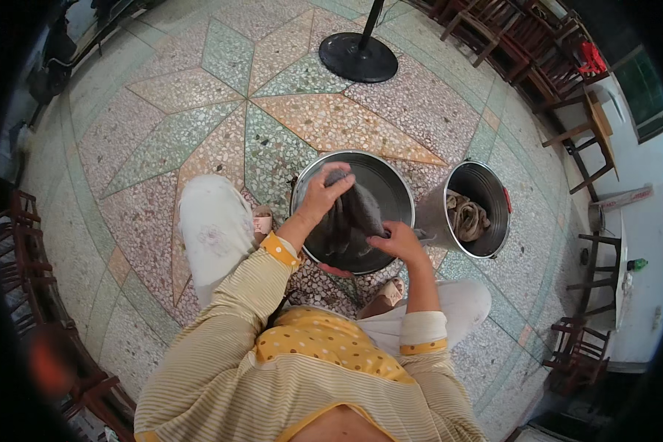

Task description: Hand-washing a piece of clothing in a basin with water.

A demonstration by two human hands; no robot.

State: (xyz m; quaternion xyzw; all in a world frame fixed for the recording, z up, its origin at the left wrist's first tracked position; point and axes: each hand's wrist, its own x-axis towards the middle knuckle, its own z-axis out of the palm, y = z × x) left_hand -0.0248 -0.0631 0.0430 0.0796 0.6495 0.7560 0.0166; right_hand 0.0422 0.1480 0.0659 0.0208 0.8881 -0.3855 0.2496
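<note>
A wide round metal basin [406, 201] stands on the floor between my knees. Over it, a dark grey cloth [363, 207] is stretched between both hands. My left hand [327, 188] grips its upper end, above the basin's left part. Its lower right end is pinched in my right hand [395, 238], near the basin's lower right rim. Part of the cloth hangs down into the basin; whether water lies there, I cannot tell. Just right of the basin, a metal bucket [436, 221] leans towards the right in view and holds a crumpled brown cloth [467, 216].
Beyond the basin stands a black round base [358, 57] with a pole. Wooden chairs [508, 33] are stacked at the upper right, with a wooden stool [594, 130] by the wall. More chairs [33, 265] line the left side. My sandalled feet flank the basin's near side.
</note>
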